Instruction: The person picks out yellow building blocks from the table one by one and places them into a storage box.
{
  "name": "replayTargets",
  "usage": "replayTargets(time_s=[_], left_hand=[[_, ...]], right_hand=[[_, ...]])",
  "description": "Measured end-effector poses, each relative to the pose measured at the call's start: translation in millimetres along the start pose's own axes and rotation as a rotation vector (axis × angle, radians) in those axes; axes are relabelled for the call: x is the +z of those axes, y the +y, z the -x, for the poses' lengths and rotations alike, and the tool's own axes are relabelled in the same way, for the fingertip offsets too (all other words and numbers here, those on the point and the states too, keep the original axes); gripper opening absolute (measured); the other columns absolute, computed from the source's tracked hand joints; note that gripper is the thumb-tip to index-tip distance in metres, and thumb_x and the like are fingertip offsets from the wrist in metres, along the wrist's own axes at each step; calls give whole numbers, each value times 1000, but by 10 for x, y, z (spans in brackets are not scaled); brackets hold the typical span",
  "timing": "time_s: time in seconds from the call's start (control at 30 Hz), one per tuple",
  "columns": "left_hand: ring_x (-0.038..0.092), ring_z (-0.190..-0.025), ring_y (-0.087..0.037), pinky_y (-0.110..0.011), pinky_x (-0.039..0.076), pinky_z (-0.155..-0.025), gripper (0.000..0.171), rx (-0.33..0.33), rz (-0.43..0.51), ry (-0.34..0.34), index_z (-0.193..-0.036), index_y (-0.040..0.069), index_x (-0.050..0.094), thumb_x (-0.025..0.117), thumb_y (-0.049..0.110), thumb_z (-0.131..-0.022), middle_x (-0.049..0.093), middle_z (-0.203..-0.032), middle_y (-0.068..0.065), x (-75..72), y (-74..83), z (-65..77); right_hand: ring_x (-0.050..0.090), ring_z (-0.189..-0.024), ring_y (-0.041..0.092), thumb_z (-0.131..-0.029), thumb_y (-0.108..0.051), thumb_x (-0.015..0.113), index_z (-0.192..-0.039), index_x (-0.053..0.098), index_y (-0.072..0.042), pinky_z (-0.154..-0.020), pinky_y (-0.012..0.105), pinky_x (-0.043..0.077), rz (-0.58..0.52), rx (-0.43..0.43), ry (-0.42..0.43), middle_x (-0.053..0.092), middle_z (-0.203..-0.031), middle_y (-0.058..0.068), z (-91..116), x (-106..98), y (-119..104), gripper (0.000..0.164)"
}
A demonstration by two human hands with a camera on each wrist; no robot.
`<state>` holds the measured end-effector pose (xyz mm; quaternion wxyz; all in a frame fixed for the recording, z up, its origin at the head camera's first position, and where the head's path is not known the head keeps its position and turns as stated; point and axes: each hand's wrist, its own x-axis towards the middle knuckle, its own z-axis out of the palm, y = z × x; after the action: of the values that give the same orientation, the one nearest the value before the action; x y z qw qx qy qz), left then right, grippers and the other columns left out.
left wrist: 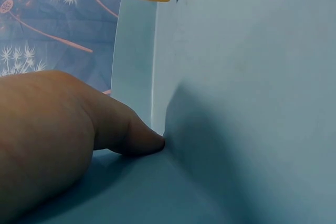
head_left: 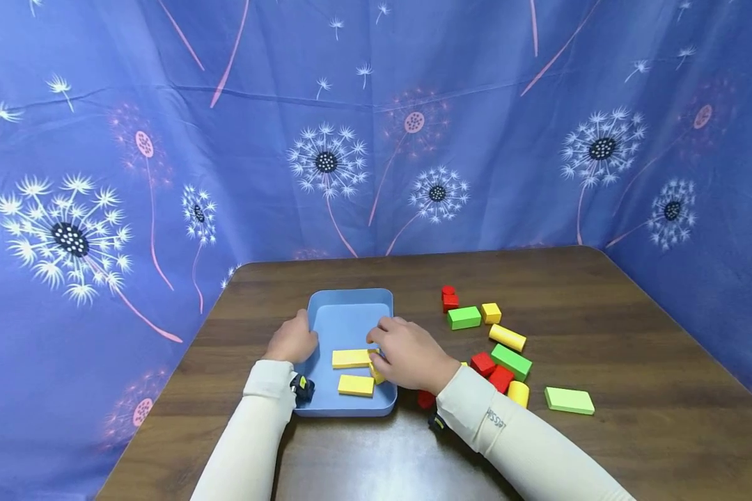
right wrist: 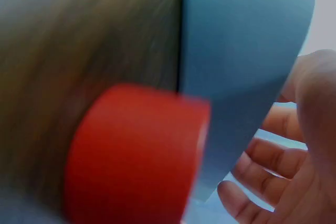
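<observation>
My left hand [head_left: 292, 339] grips the left side wall of a shallow blue tray [head_left: 349, 412]. In the left wrist view its thumb [left wrist: 123, 127] presses into the inner corner of the tray. Over the tray's right side reaches my right hand [head_left: 411, 353], its thumb and fingers curved about a tilted yellow block [head_left: 376, 374] that they partly cover. Two flat yellow blocks, one farther [head_left: 349, 359] and one nearer [head_left: 355, 385], lie on the tray floor. In the right wrist view the tray wall hides the right fingertips.
Right of the tray lie red, green and yellow blocks, among them a green block [head_left: 464, 318], a yellow cylinder [head_left: 507, 337] and a light green slab [head_left: 569, 401]. A red cylinder [right wrist: 136, 156] sits under the right wrist. Patterned blue cloth [head_left: 376, 139] hangs behind the wooden table [head_left: 652, 348].
</observation>
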<state>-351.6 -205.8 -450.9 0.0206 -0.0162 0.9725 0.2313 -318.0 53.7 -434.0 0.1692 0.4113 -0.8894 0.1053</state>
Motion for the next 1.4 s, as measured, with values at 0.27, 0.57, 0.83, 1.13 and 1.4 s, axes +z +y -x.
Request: replayTargets(time_s=[0.27, 0.57, 0.83, 1.13, 1.4], left_hand=[[51, -110, -38, -57, 47, -88, 57, 1, -13, 10, -141, -7, 25, 47, 17, -94, 47, -131, -29, -61, 35, -29], [48, -114, -39, -58, 45, -91, 59, -1, -4, 5, -142, -7, 23, 46, 17, -94, 45, -133, -29, -24, 8, -50], [46, -115, -40, -58, 43, -93, 60, -3, 0, -3, -142, -7, 22, 46, 17, -93, 43, -135, -29, 10, -13, -44], [47, -115, -40, -58, 44, -92, 59, 5, -2, 5, -142, -7, 23, 46, 17, -94, 44, -134, -29, 14, -6, -30], [46, -115, -41, -59, 44, -91, 60, 0, 8, -12, -143, -7, 21, 46, 18, -95, 42, -135, -30, 18, -13, -37]], right_hand=[[41, -83, 8, -89, -29, 60, -103, 67, -16, -67, 29, 49, -48, -27, 19, 50, -101, -4, 49, -115, 83, 21], [42, -102, 16, -86, -29, 62, -105, 67, -18, -74, 34, 53, -30, 10, 55, 48, -125, 7, 125, -152, 185, 23], [43, -99, 18, -86, -29, 62, -106, 66, -17, -74, 37, 51, -5, 34, 68, 49, -121, 7, 197, -181, 290, 23], [45, -101, 20, -85, -32, 63, -106, 66, -19, -81, 39, 49, 62, 104, 57, 49, -121, 6, 303, -269, 427, 25], [45, -99, 23, -84, -30, 64, -105, 64, -19, -79, 43, 49, 69, 171, 63, 49, -119, 9, 418, -346, 573, 23]])
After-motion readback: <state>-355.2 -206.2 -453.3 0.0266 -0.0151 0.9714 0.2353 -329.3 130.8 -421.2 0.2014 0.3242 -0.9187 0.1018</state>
